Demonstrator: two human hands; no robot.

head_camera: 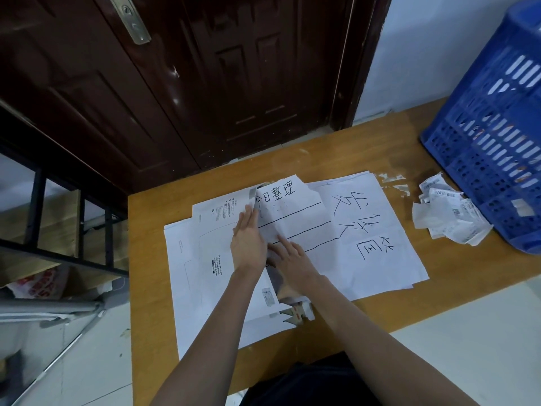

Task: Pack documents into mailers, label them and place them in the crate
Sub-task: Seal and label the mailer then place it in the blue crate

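Currently both hands flat on the paperwork. Left hand (247, 244), fingers straight and pressed together, lies on the white printed mailer (210, 230). Right hand (289, 259), fingers extended and slightly spread, presses the white handwritten document sheet (295, 218) just beside it. All on the wooden table (439, 303). Blue perforated plastic crate (494, 148) far right, crumpled label scraps (450, 215) beside it.

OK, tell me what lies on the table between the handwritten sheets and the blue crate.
In the head view, a heap of crumpled white printed labels lies between the white handwritten paper sheets and the blue perforated plastic crate, on the wooden table.
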